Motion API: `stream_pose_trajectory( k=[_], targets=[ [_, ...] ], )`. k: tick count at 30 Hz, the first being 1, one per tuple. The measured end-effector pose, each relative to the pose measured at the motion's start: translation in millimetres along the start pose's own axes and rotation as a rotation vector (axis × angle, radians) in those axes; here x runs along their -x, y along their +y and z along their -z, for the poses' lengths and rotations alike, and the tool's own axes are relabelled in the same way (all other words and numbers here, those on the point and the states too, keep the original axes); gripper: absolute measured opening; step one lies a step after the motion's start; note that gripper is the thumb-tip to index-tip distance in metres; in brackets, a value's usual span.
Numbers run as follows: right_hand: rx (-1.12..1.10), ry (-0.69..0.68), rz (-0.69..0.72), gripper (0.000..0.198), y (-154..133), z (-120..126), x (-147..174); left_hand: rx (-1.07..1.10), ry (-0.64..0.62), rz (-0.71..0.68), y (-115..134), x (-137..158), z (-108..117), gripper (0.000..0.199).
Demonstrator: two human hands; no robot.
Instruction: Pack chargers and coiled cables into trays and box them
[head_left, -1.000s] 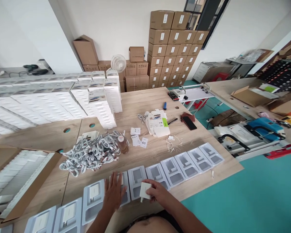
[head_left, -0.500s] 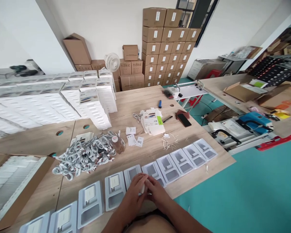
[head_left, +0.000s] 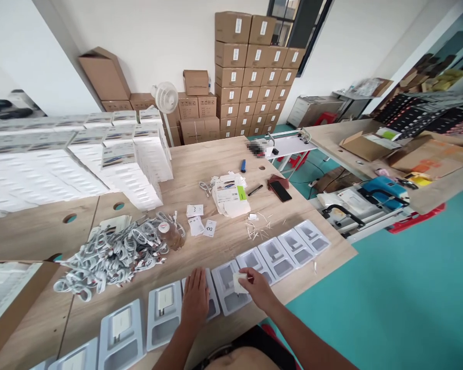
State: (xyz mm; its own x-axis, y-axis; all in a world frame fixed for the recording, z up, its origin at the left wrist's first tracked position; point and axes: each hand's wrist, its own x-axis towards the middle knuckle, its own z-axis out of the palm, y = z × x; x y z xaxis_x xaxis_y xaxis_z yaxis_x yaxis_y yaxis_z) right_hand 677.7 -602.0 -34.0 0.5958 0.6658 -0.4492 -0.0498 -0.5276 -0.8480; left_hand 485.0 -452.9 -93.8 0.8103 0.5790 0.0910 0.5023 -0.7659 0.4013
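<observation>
My left hand (head_left: 195, 298) lies flat, fingers stretched out, over a grey plastic tray (head_left: 213, 303) and hides most of it. Whatever sits beneath that palm cannot be seen. Between the thumb and fingers of my right hand (head_left: 256, 289) is a white charger (head_left: 239, 282), held just above the neighbouring tray (head_left: 226, 303). Trays to the left each carry a white charger (head_left: 165, 299) in the upper recess. Further right, the trays (head_left: 277, 259) show no charger in their recesses.
A heap of grey cables (head_left: 116, 252) lies left of a bottle (head_left: 168, 234). Beyond are small cards (head_left: 196, 225), a stack of printed white sleeves (head_left: 229, 195), a phone (head_left: 280, 191) and white scraps (head_left: 258, 228). White boxes (head_left: 127, 174) stand stacked at the back left.
My hands, together half a second ago, have separated. The left now rests flat over a tray; the right has moved right with a white charger. The view has shifted to the right.
</observation>
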Motion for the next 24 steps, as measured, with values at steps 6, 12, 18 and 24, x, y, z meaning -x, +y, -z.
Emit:
stream_pose_trajectory(
  k=[6, 12, 18, 24],
  targets=[
    [0.263, -0.017, 0.127, 0.029, -5.0, -19.5, -33.8, -0.098, -0.030, -0.021, 0.3, 8.8, -7.9, 0.067],
    [0.481, -0.073, 0.324, 0.026, -12.1, -24.7, -39.7, -0.124, -0.084, 0.012, 2.4, 9.2, -5.7, 0.073],
    [0.612, -0.209, 0.428, 0.022, -12.8, -21.6, -38.2, -0.049, -0.190, 0.053, 5.8, 4.7, -1.0, 0.098],
    [0.629, -0.290, 0.529, 0.016, -2.9, -32.5, -40.0, 0.031, -0.268, 0.128, 18.8, 14.9, 19.4, 0.106]
  ],
)
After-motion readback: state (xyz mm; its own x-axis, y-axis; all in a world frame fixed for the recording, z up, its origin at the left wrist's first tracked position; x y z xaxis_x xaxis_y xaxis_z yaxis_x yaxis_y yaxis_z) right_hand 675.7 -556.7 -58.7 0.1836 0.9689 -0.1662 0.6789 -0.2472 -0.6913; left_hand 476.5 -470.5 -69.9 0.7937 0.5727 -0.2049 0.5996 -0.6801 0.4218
